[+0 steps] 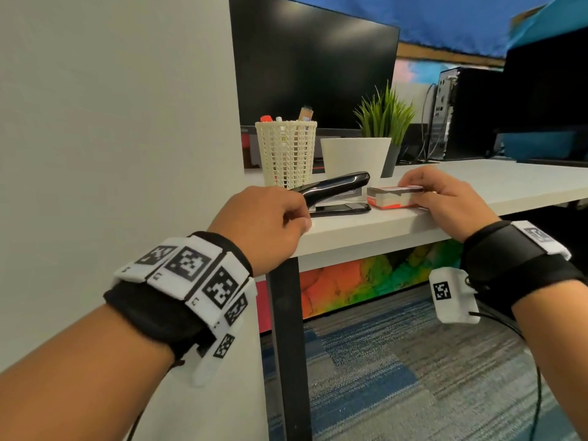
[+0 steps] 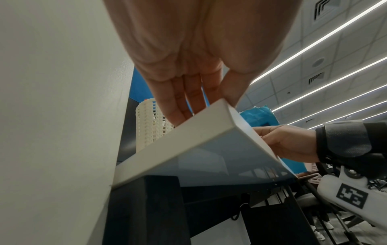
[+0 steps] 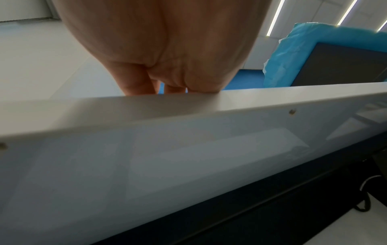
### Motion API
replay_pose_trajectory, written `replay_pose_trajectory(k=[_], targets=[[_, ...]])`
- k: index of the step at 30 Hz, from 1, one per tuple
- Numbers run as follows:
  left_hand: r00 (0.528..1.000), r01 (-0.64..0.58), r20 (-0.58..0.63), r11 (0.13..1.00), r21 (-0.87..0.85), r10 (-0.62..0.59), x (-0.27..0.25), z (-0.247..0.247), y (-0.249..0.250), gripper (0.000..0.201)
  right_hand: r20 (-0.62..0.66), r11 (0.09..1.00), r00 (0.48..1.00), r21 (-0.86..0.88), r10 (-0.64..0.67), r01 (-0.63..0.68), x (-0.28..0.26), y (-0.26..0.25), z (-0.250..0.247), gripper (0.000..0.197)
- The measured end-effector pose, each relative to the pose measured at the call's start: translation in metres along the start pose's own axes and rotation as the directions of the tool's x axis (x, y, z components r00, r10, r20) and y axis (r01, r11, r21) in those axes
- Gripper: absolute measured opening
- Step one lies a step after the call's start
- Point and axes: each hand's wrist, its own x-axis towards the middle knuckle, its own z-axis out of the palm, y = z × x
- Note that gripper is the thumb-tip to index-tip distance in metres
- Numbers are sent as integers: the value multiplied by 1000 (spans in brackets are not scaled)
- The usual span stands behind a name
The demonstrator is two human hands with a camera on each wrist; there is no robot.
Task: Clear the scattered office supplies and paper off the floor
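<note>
Black stapler (image 1: 337, 195) sits on the desk (image 1: 477, 183) near its front edge, long axis running left-right, raised nose pointing right toward a red-and-white box (image 1: 393, 197). Left hand (image 1: 264, 224) pinches the stapler's left end; right hand (image 1: 445, 202) has its fingers curled round the box.

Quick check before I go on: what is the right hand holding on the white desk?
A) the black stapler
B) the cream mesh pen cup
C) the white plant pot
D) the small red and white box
D: in the head view the right hand has its fingers on the small red and white box at the edge of the white desk, beside the black stapler.
</note>
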Motion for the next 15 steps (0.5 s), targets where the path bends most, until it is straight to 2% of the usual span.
replay_pose_trajectory(k=[3, 6, 8, 10, 12, 14, 15], targets=[[1000, 12, -4, 1000, -4, -12, -3, 2, 4, 14, 19, 1000, 999, 2, 31, -31, -2, -3, -3, 29], [999, 43, -6, 993, -106, -44, -7, -4, 7, 12, -28, 998, 998, 35, 58, -57, -2, -5, -4, 37], [993, 52, -99, 989, -139, -66, -16, -15, 5, 7, -59, 996, 996, 62, 63, -60, -4, -7, -4, 42], [978, 54, -199, 996, -72, -68, -32, -29, 1, 5, -95, 994, 993, 88, 74, -66, -5, -4, -3, 44], [968, 63, -240, 997, -50, -73, -50, -49, -5, 5, -111, 990, 991, 128, 76, -62, -3, -8, -2, 46], [970, 112, -208, 991, -68, -124, -78, -73, -14, 6, -85, 981, 991, 178, 99, -82, -4, -17, -6, 48], [969, 160, -176, 982, -97, -176, -96, -85, -16, 7, -68, 972, 986, 193, 149, -134, -11, -19, -12, 50]])
